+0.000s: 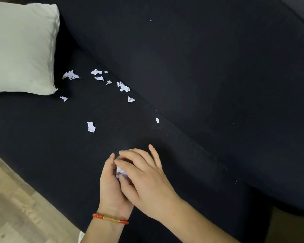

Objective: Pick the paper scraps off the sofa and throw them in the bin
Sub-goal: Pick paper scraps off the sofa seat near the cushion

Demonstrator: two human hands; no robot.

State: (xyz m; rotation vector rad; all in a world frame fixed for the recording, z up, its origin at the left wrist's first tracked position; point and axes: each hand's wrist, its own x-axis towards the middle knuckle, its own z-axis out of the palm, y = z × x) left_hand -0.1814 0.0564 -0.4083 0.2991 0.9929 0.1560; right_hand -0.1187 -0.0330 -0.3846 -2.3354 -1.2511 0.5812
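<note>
Several white paper scraps lie on the black sofa seat (pixel 42 137): one scrap (pixel 91 126) in the middle, a small one (pixel 157 120) by the backrest crease, and a cluster (pixel 123 86) further back toward the pillow. Above the seat's front part, my left hand (pixel 111 188) cups a wad of collected white scraps (pixel 120 171). My right hand (pixel 144 179) lies over the left, its fingers curled onto that wad. Most of the wad is hidden between the two hands. No bin is in view.
A white pillow (pixel 19 48) leans at the sofa's far left. The black backrest (pixel 218 67) rises on the right. Wooden floor (pixel 16 207) shows at the lower left, beside the seat's front edge. A red and gold bracelet (pixel 111 218) circles my left wrist.
</note>
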